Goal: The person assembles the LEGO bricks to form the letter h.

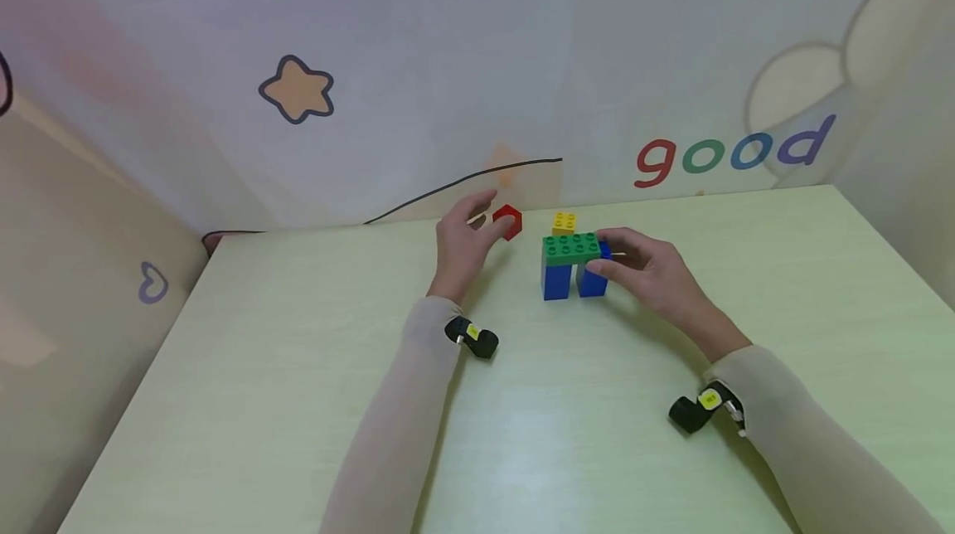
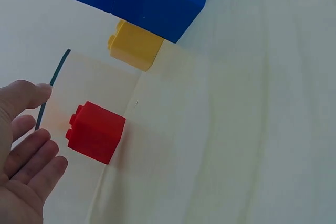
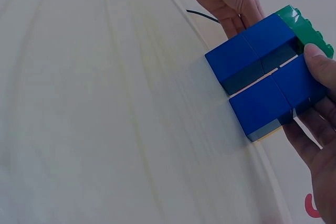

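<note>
My right hand [image 1: 660,275] grips a small arch of toy building blocks at its right side, thumb in front and fingers behind. A green block [image 1: 569,250] with studs on top spans two stacks of blue blocks [image 1: 556,283]; a gap between the stacks shows in the right wrist view. My left hand [image 1: 462,245] is beside a red block [image 2: 97,134], thumb and fingers spread apart. In the left wrist view that hand is separate from the red block, though its thumb overlaps it in the head view. A yellow block [image 1: 564,223] stands behind the arch.
The pale tabletop [image 1: 298,401] meets a printed backdrop [image 1: 448,61] just behind the red and yellow blocks. A side panel [image 1: 89,269] borders the table on the left. Each wrist wears a small black camera [image 1: 472,338].
</note>
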Tool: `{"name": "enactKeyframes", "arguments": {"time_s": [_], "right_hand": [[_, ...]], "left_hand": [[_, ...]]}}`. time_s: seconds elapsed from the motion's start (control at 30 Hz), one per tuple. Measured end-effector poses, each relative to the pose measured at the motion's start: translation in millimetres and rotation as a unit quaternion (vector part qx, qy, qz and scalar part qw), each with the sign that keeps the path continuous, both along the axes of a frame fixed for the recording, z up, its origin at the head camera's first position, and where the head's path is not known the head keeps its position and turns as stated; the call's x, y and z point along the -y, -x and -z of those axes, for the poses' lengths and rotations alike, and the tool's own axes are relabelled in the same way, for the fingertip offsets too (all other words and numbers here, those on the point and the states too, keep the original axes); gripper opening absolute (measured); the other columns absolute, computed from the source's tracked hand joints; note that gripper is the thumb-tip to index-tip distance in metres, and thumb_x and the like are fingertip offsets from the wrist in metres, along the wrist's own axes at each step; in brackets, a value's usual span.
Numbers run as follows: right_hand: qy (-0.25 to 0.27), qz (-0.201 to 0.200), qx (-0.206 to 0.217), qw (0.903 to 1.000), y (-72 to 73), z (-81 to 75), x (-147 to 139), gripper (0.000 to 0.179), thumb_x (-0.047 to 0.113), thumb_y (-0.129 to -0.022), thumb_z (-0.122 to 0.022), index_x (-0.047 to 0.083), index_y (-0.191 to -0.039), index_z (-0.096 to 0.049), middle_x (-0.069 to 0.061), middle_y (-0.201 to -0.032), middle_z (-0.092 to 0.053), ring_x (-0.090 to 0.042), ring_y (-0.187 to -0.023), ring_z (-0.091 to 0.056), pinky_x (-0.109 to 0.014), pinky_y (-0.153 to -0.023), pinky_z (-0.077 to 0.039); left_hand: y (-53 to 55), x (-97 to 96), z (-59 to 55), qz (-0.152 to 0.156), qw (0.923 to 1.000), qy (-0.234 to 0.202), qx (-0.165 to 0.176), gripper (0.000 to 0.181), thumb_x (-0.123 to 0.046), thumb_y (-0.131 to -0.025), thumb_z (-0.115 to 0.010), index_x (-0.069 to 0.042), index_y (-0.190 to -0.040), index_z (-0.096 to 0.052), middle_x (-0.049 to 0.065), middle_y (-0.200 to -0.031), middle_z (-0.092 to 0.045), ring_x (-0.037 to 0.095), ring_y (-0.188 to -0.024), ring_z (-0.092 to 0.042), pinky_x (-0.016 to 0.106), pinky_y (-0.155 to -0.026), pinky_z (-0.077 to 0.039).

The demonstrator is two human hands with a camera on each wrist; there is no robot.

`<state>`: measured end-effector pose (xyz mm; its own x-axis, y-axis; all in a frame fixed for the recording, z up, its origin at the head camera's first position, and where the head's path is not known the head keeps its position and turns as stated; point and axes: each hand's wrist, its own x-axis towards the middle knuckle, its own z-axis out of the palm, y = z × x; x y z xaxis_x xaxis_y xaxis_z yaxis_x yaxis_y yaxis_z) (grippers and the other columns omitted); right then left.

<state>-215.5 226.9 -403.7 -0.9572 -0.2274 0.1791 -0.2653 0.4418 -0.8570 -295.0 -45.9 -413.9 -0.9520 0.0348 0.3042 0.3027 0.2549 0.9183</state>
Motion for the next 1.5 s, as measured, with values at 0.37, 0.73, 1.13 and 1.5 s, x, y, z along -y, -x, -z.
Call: {"name": "enactKeyframes", "arguments": {"time_s": [0.37,0.73,1.13,1.5], "right_hand": [[-0.002,-0.003,-0.003,1.0,0.7,-0.6,0,0.047,0.019,-0.103,-0.074,0.003,-0.145,-0.06,-0.019,-0.135,-0.066,-0.039,-0.125,-0.066,-0.011,-0.093,-0.051],[-0.006,-0.004,-0.002,1.0,1.5,-0.3,0,0.048,0.019,-0.103,-0.074,0.002,-0.145,-0.06,-0.02,-0.137,-0.065,-0.04,-0.128,-0.064,-0.013,-0.095,-0.051],[-0.001,-0.007,0.003,1.0,1.2,0.3,-1,0.049,0.02,-0.104,-0.073,0.002,-0.147,-0.059,-0.02,-0.139,-0.064,-0.041,-0.13,-0.062,-0.014,-0.096,-0.051],[0.001,-0.008,-0.007,0.9999,2.0,1.9,-1,0.047,0.018,-0.103,-0.073,0.002,-0.146,-0.06,-0.02,-0.138,-0.065,-0.04,-0.129,-0.063,-0.015,-0.097,-0.051]], "left_hand": [[6.5,-8.6,4.6,-0.023,0.9985,-0.005,0.05,0.051,-0.013,-0.097,-0.081,-0.006,-0.145,-0.064,0.009,-0.143,-0.066,0.021,-0.13,-0.061,0.03,-0.109,-0.051],[6.6,-10.2,9.0,-0.041,0.9927,-0.003,0.113,0.053,-0.013,-0.095,-0.083,-0.011,-0.145,-0.066,0.005,-0.135,-0.069,0.022,-0.124,-0.064,0.031,-0.104,-0.055],[8.2,-9.7,14.5,-0.047,0.9921,0.004,0.116,0.048,-0.012,-0.095,-0.083,-0.005,-0.14,-0.068,0.01,-0.128,-0.072,0.024,-0.115,-0.068,0.03,-0.102,-0.055],[7.9,-10.8,15.6,-0.045,0.994,0.009,0.099,0.041,-0.012,-0.097,-0.08,-0.005,-0.136,-0.07,0.01,-0.127,-0.073,0.024,-0.114,-0.069,0.03,-0.1,-0.056]]}}
